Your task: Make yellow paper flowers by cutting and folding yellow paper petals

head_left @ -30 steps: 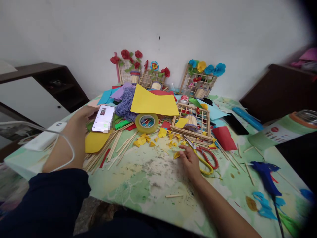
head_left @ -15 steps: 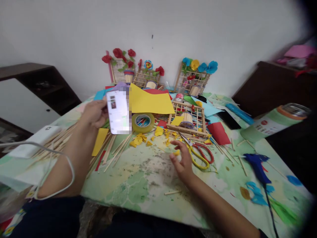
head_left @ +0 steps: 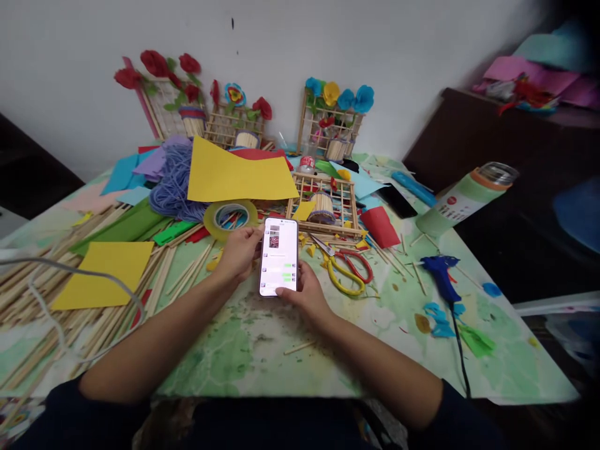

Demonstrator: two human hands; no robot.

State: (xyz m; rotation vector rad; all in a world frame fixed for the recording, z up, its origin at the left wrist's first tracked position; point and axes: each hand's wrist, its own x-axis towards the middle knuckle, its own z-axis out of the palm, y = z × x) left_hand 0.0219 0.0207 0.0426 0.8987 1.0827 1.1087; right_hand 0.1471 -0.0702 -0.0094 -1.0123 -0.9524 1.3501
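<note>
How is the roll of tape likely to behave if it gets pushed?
The tape would probably slide rather than roll, since it appears to lie on its broad side. It should keep its shape, being thickly wound around a stiff-looking core. It might also catch on or shift the loose sticks near it.

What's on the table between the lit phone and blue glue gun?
The head view shows scissors with red and yellow handles nearer the phone, then thin sticks towards the glue gun.
</note>
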